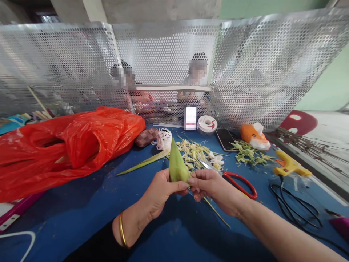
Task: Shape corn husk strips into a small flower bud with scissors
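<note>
A green leaf folded to a pointed cone, like corn husk, stands point up between my two hands. My left hand closes round its base, thumb across the front. Against the cone's lower right corner, the fingers of my right hand are pinched together at the left thumb. Below them a thin yellow-green strand slants down to the right; whether it is held is unclear. Red-handled scissors lie just beyond my right hand, blades toward the scraps. A long leaf strip lies to the left.
Leaf scraps cover the middle. A red plastic bag fills the left. White string, a ribbon spool, a phone, an orange tissue pack and a yellow glue gun with cable surround them. Two people sit behind the perforated screen.
</note>
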The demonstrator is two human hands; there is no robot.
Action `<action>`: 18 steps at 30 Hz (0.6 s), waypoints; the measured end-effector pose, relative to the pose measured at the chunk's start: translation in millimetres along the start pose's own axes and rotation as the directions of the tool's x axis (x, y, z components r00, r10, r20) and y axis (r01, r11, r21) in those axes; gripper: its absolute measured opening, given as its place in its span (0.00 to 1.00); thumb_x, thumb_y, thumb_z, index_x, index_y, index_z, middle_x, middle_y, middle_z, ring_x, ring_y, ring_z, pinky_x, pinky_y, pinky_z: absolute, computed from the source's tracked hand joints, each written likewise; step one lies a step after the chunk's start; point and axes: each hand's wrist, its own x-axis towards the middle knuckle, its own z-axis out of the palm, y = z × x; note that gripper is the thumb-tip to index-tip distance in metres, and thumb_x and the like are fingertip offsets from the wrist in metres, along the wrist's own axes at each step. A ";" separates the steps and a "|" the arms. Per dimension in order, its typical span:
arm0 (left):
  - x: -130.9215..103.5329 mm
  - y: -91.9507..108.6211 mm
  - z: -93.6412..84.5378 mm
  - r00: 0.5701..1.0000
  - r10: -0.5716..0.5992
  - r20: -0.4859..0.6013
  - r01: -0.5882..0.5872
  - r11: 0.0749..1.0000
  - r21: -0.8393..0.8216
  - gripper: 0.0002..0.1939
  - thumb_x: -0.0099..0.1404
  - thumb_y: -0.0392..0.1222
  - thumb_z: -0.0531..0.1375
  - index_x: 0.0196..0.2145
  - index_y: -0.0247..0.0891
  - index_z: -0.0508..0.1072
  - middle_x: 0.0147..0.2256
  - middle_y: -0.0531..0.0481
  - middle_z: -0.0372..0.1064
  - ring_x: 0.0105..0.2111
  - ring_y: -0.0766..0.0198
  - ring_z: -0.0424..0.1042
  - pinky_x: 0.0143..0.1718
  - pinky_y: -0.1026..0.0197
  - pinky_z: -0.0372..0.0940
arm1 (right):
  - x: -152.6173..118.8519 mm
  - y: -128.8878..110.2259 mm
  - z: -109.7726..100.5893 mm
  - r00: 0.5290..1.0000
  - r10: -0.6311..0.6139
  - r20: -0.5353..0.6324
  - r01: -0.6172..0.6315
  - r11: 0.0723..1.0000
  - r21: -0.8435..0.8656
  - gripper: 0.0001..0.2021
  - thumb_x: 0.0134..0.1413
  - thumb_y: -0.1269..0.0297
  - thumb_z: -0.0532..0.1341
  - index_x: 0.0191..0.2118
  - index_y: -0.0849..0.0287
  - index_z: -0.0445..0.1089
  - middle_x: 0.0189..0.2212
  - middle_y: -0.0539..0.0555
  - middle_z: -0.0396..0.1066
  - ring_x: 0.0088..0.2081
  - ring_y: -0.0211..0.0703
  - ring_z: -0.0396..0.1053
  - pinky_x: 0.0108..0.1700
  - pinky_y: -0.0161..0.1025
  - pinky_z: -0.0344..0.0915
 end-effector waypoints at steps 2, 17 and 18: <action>0.0 -0.1 0.4 1.000 0.009 -0.007 -0.009 1.000 -0.004 0.15 0.48 0.35 0.68 0.36 0.30 0.76 0.29 0.47 0.75 0.27 0.65 0.71 0.30 0.64 0.66 | 1.0 0.9 0.5 1.000 -0.007 -0.006 0.007 1.000 -0.017 0.20 0.38 0.49 0.71 0.23 0.63 0.68 0.18 0.46 0.66 0.19 0.31 0.64 0.25 0.32 0.62; -0.3 1.3 -0.2 0.995 0.040 0.094 -0.040 0.999 -0.004 0.10 0.49 0.34 0.68 0.32 0.31 0.76 0.26 0.48 0.75 0.26 0.66 0.71 0.28 0.66 0.64 | -0.9 3.7 1.0 0.989 0.114 0.091 -0.127 0.982 0.142 0.18 0.34 0.54 0.72 0.22 0.64 0.69 0.18 0.47 0.66 0.17 0.29 0.61 0.21 0.31 0.60; -0.1 1.1 -0.7 0.994 0.036 0.099 -0.036 0.999 -0.003 0.10 0.49 0.34 0.68 0.32 0.31 0.76 0.27 0.48 0.75 0.27 0.65 0.71 0.28 0.66 0.64 | -0.9 4.0 0.0 0.987 0.125 0.103 -0.141 0.976 0.166 0.17 0.35 0.56 0.72 0.23 0.64 0.69 0.18 0.47 0.66 0.17 0.29 0.61 0.21 0.31 0.60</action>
